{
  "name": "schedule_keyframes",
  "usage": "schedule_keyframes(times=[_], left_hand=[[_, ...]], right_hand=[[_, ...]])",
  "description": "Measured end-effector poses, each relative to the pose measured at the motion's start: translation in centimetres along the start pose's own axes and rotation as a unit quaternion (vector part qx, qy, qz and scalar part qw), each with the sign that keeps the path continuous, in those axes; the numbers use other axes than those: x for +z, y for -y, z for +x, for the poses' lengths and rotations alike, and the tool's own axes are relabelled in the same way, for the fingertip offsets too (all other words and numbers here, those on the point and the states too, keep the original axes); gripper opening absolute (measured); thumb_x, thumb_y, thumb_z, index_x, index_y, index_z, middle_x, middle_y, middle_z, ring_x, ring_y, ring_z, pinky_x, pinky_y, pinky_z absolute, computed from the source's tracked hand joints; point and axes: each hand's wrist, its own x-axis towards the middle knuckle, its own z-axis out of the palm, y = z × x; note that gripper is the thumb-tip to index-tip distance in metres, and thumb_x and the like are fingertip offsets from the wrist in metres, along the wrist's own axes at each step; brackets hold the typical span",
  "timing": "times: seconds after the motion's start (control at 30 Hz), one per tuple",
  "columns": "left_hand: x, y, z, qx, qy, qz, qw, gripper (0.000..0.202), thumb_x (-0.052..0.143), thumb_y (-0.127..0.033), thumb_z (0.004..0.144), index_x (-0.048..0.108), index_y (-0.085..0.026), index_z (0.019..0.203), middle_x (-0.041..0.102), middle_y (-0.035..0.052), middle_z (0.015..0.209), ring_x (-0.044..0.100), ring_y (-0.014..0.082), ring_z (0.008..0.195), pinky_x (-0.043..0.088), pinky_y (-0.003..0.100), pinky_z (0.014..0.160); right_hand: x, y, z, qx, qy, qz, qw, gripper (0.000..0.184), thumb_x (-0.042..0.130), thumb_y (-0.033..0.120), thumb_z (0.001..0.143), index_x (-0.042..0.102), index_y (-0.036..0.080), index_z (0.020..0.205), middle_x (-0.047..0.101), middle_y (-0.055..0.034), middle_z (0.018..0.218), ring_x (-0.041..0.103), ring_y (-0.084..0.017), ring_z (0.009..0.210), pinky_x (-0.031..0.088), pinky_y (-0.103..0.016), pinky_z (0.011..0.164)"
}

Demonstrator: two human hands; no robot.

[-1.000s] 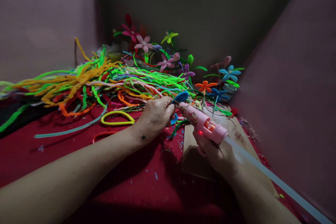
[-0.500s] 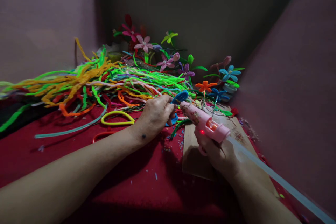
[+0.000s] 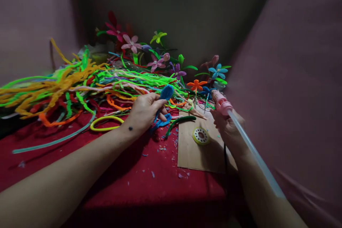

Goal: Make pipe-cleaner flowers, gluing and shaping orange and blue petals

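Note:
Between its thumb and fingers, my left hand (image 3: 145, 111) pinches a blue pipe-cleaner petal (image 3: 167, 92), which points up and away. More blue petal pieces (image 3: 163, 120) lie just below those fingers, and I cannot tell whether they are joined to it. My right hand (image 3: 227, 124) is wrapped round a pink glue gun (image 3: 220, 102) at the right. A long translucent glue stick (image 3: 253, 153) juts from the gun's back end over my forearm. The gun's nozzle points away, near the flowers.
A heap of coloured pipe cleaners (image 3: 80, 82) spreads across the red cloth (image 3: 128, 185). Behind it stand pipe-cleaner flowers (image 3: 131, 43). A wooden board (image 3: 187, 153) carries a tape roll (image 3: 201, 135). A yellow-handled loop (image 3: 105, 123) lies by my left wrist.
My right hand has drawn the glue gun away from the blue petal, to the right, uncovering the tape roll on the board. The whole view has shifted, so things appear further left.

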Motion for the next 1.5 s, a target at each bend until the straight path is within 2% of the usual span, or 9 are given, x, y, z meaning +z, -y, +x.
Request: schedule_keyframes(times=[0.23, 0.47, 0.73, 0.83, 0.93, 1.03, 1.1, 1.23, 1.5], left_hand=[[0.0, -0.4, -0.2, -0.048, -0.020, -0.107, 0.993, 0.008, 0.057, -0.020, 0.076, 0.056, -0.015, 0.069, 0.065, 0.0011, 0.058, 0.061, 0.0134, 0.048, 0.050, 0.026, 0.051], [-0.4, -0.4, -0.2, 0.023, -0.056, -0.035, 0.998, 0.010, 0.061, -0.019, 0.071, 0.063, -0.014, 0.062, 0.062, -0.0011, 0.057, 0.056, 0.0114, 0.058, 0.043, 0.022, 0.058], [-0.8, -0.6, -0.2, 0.047, -0.060, -0.012, 0.997, 0.016, 0.069, -0.030, 0.065, 0.069, -0.014, 0.068, 0.060, -0.0030, 0.058, 0.053, 0.0128, 0.063, 0.039, 0.023, 0.066], [-0.7, -1.0, -0.5, 0.049, -0.060, -0.017, 0.997, 0.017, 0.069, -0.031, 0.065, 0.068, -0.014, 0.066, 0.062, -0.0017, 0.059, 0.053, 0.0132, 0.063, 0.038, 0.024, 0.065], [-0.6, -0.9, -0.7, 0.065, -0.055, -0.019, 0.996, 0.020, 0.068, -0.034, 0.065, 0.069, -0.014, 0.066, 0.062, -0.0005, 0.062, 0.051, 0.0131, 0.062, 0.037, 0.024, 0.062], [-0.5, -0.8, -0.6, 0.067, -0.035, -0.044, 0.996, 0.024, 0.068, -0.038, 0.065, 0.068, -0.013, 0.067, 0.058, -0.0019, 0.059, 0.045, 0.0105, 0.056, 0.034, 0.023, 0.056], [-0.6, -1.1, -0.5, 0.064, -0.018, -0.056, 0.996, 0.026, 0.068, -0.039, 0.065, 0.066, -0.013, 0.064, 0.053, -0.0035, 0.054, 0.040, 0.0086, 0.051, 0.030, 0.023, 0.052], [-1.4, -2.1, -0.4, 0.054, 0.002, -0.057, 0.997, 0.026, 0.070, -0.037, 0.063, 0.062, -0.013, 0.058, 0.046, -0.0052, 0.048, 0.034, 0.0066, 0.047, 0.025, 0.023, 0.047], [-2.9, 0.0, 0.2, 0.016, 0.020, -0.124, 0.992, 0.023, 0.069, -0.035, 0.065, 0.062, -0.014, 0.064, 0.050, -0.0044, 0.050, 0.038, 0.0072, 0.044, 0.026, 0.023, 0.045]], right_hand=[[-3.1, -3.7, -1.3, 0.062, 0.061, -0.237, 0.968, 0.035, 0.051, 0.048, 0.077, 0.064, 0.016, 0.082, 0.059, -0.0045, 0.067, 0.053, -0.018, 0.061, 0.036, -0.027, 0.054], [-4.3, -5.2, -1.9, 0.058, 0.168, -0.357, 0.917, 0.028, 0.048, 0.032, 0.073, 0.062, 0.014, 0.088, 0.063, -0.0108, 0.083, 0.056, -0.021, 0.073, 0.036, -0.030, 0.064], [-5.3, -4.9, -1.8, 0.087, 0.221, -0.424, 0.874, 0.035, 0.045, 0.030, 0.077, 0.060, 0.013, 0.103, 0.060, -0.0169, 0.098, 0.058, -0.027, 0.085, 0.037, -0.033, 0.065], [-5.3, -3.0, -2.0, 0.053, 0.172, -0.444, 0.878, 0.034, 0.043, 0.026, 0.078, 0.061, 0.011, 0.102, 0.059, -0.0189, 0.100, 0.056, -0.030, 0.091, 0.038, -0.036, 0.069], [-3.7, 0.0, -2.0, -0.002, 0.099, -0.344, 0.934, 0.027, 0.046, 0.022, 0.078, 0.063, 0.013, 0.097, 0.062, -0.0151, 0.098, 0.057, -0.025, 0.087, 0.041, -0.034, 0.072], [-0.6, 3.6, -1.6, -0.048, 0.180, -0.154, 0.970, 0.020, 0.047, 0.018, 0.078, 0.065, 0.017, 0.086, 0.065, -0.0064, 0.083, 0.057, -0.017, 0.074, 0.042, -0.028, 0.066], [1.8, 5.8, -1.0, -0.084, 0.209, -0.119, 0.967, 0.016, 0.049, 0.016, 0.076, 0.065, 0.017, 0.079, 0.064, -0.0049, 0.078, 0.056, -0.016, 0.071, 0.042, -0.027, 0.065], [5.7, 8.5, 0.7, -0.128, 0.255, -0.141, 0.948, 0.023, 0.050, 0.015, 0.076, 0.066, 0.015, 0.094, 0.065, -0.0096, 0.093, 0.058, -0.019, 0.084, 0.041, -0.028, 0.073], [8.7, 8.4, 2.5, -0.101, 0.272, -0.207, 0.934, 0.019, 0.050, 0.010, 0.070, 0.067, 0.016, 0.073, 0.067, -0.0092, 0.076, 0.059, -0.020, 0.073, 0.039, -0.029, 0.065]])
